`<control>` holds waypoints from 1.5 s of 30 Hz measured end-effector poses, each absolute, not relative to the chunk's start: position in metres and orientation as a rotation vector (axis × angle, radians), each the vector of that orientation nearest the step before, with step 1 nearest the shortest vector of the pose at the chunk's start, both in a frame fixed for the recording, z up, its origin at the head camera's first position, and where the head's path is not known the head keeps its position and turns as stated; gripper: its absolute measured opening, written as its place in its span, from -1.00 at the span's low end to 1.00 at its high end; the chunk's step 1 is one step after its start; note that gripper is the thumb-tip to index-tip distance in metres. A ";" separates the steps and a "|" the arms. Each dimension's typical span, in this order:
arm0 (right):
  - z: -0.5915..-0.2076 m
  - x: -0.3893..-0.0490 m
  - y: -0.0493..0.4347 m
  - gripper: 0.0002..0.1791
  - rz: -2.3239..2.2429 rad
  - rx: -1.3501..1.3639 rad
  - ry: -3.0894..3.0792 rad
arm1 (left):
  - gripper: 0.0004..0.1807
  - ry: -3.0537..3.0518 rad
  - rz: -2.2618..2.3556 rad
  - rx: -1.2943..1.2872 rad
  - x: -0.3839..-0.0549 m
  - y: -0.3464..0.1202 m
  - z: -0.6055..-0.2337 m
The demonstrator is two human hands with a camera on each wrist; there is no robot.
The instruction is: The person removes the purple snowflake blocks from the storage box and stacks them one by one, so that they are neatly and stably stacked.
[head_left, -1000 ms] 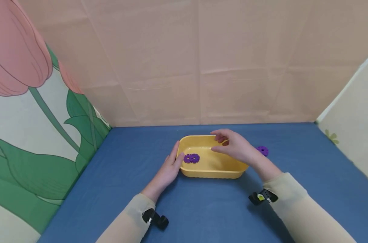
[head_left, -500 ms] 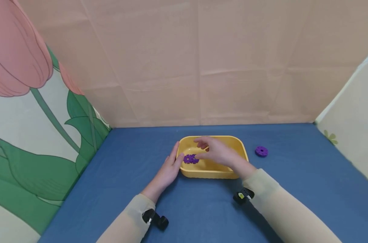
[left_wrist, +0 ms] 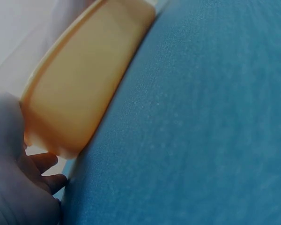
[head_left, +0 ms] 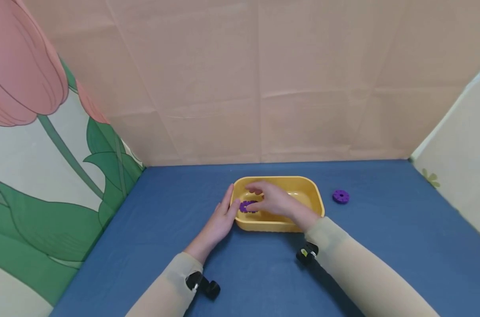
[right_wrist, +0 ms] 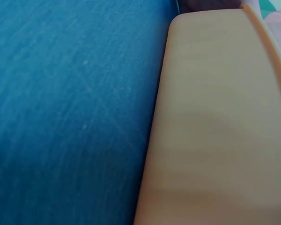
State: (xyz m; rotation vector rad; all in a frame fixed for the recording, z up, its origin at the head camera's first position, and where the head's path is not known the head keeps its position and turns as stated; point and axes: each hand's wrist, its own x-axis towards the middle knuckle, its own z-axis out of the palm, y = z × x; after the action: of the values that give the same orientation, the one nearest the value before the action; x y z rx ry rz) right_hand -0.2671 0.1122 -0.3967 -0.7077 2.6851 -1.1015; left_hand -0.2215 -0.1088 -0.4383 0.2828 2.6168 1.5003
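Note:
A shallow yellow plastic bin point(head_left: 271, 226) with rounded corners stands on the blue cloth. My left hand point(head_left: 218, 220) grips its left end, thumb at the rim and fingers outside along the wall; the left wrist view shows fingers point(left_wrist: 44, 161) at the bin's corner. Inside, near that end, lie purple flower-shaped plastic discs point(head_left: 244, 206), partly covered by my right thumb. My right hand point(head_left: 273, 200) reaches in over them, thumb and fingers spread apart. From the right wrist, mainly the bin's outer side point(right_wrist: 220, 112) shows, with the right hand out of sight.
To the right of the bin, a purple notched disc point(head_left: 341, 197) lies on the blue cloth point(head_left: 256, 273). Behind stands a beige backdrop point(head_left: 260, 88). A tulip-printed panel point(head_left: 53, 176) is on the left, a pale panel point(head_left: 462, 154) on the right.
My right hand has moved left across the bin to the purple discs, uncovering the disc on the cloth at right. The left hand and bin have stayed in place.

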 end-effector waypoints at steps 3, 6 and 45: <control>-0.398 -0.268 0.112 -0.25 -1.097 -0.686 2.687 | -0.23 2.610 1.504 0.277 -0.222 -0.108 -0.439; -0.401 -0.270 0.111 -0.25 -1.099 -0.652 2.686 | -0.23 2.612 1.506 0.283 -0.221 -0.108 -0.438; -0.411 -0.272 0.104 -0.50 -0.730 -0.789 2.792 | -0.17 2.637 1.475 0.292 -0.222 -0.109 -0.439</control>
State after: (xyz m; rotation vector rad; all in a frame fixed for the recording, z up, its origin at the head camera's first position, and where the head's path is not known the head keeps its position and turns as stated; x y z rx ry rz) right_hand -0.2720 0.1039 -0.4113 -0.7895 2.7919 -0.7304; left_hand -0.2216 -0.1087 -0.4391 0.2920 2.6374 1.4752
